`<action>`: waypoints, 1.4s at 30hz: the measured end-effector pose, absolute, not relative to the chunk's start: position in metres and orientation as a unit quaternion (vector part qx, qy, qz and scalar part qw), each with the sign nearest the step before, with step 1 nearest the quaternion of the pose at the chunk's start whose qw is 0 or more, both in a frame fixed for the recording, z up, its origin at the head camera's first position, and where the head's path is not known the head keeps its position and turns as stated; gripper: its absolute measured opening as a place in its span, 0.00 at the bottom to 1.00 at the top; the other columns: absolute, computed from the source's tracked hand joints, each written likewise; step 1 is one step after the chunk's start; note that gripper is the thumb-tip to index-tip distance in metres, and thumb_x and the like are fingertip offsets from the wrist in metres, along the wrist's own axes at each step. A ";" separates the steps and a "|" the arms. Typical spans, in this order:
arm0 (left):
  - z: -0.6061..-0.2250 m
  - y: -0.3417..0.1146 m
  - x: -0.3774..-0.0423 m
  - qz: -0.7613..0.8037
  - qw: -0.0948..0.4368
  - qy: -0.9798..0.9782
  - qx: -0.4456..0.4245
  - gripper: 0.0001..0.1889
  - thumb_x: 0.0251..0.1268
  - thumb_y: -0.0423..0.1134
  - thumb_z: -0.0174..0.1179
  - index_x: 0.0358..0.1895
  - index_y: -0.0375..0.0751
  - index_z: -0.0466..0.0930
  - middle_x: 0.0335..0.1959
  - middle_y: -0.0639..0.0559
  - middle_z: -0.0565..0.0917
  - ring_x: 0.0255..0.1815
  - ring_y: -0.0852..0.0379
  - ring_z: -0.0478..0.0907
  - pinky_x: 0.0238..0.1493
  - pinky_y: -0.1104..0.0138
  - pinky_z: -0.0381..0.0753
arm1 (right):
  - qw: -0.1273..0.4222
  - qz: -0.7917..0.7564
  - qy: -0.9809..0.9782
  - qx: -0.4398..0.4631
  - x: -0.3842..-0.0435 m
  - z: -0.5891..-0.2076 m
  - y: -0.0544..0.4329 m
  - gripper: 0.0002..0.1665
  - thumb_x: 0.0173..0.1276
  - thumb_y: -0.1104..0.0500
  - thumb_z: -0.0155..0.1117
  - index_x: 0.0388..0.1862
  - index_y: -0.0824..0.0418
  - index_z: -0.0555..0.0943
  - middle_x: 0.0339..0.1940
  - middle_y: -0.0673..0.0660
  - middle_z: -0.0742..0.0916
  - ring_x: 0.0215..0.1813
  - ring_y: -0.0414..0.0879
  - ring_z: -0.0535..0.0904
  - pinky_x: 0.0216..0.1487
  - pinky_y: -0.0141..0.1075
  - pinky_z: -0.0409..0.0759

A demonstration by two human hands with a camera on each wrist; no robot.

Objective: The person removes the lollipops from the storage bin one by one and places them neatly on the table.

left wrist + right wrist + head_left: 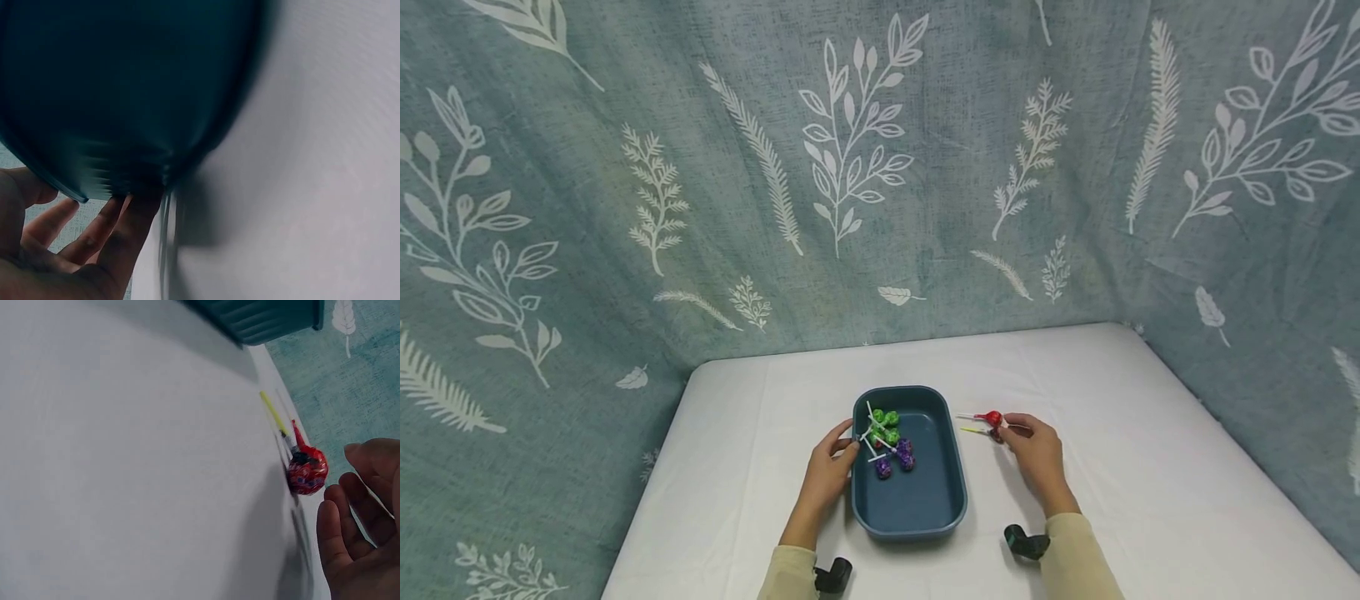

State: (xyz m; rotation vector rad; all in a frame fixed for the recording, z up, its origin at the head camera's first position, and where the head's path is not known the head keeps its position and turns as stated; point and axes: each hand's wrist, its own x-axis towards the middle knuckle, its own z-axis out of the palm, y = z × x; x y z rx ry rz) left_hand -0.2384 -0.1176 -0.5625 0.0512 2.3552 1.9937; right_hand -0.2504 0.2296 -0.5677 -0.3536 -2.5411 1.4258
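Observation:
A dark blue plastic bin (910, 504) stands on the table, with green-wrapped lollipops (891, 417) and purple-wrapped lollipops (906, 455) at its left side. My left hand (829, 473) holds the bin's left side, thumb at the rim and fingertips against the outer wall (119, 165). To the right of the bin lie a red-wrapped lollipop (993, 418) and a dark-wrapped one with a yellow stick (272, 411), side by side, sticks toward the bin. My right hand (1036, 454) reaches over their candy ends, fingers loosely bent and apart, with nothing gripped between thumb and fingers.
A white cloth (722, 492) covers the table. Behind and beside it hangs a blue-green curtain (940, 275) with white leaf prints. Each wrist carries a black camera mount, one by the left sleeve (833, 575) and one by the right (1027, 542).

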 end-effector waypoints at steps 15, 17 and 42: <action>-0.561 -0.118 -0.238 0.639 0.020 0.768 0.017 0.25 0.75 0.35 0.56 0.73 0.40 0.70 0.58 0.30 0.79 0.52 0.39 0.83 0.43 0.52 0.88 | 0.123 0.522 -0.843 -0.044 -0.260 -0.531 0.196 0.19 0.70 0.60 0.69 0.56 0.66 0.83 0.55 0.64 0.87 0.58 0.58 0.83 0.53 0.41 0.84; -0.561 -0.118 -0.238 0.640 0.019 0.768 0.017 0.25 0.75 0.35 0.56 0.73 0.39 0.70 0.58 0.29 0.79 0.52 0.39 0.83 0.43 0.52 0.88 | 0.123 0.529 -0.839 -0.030 -0.262 -0.528 0.190 0.18 0.69 0.60 0.70 0.56 0.66 0.84 0.55 0.64 0.87 0.58 0.58 0.83 0.56 0.48 0.83; -0.561 -0.119 -0.239 0.650 0.019 0.760 0.018 0.25 0.75 0.34 0.56 0.73 0.38 0.70 0.59 0.28 0.78 0.52 0.38 0.83 0.43 0.51 0.88 | 0.083 0.531 -0.841 0.057 -0.284 -0.501 0.128 0.18 0.68 0.61 0.69 0.56 0.63 0.84 0.54 0.62 0.87 0.58 0.58 0.83 0.55 0.54 0.83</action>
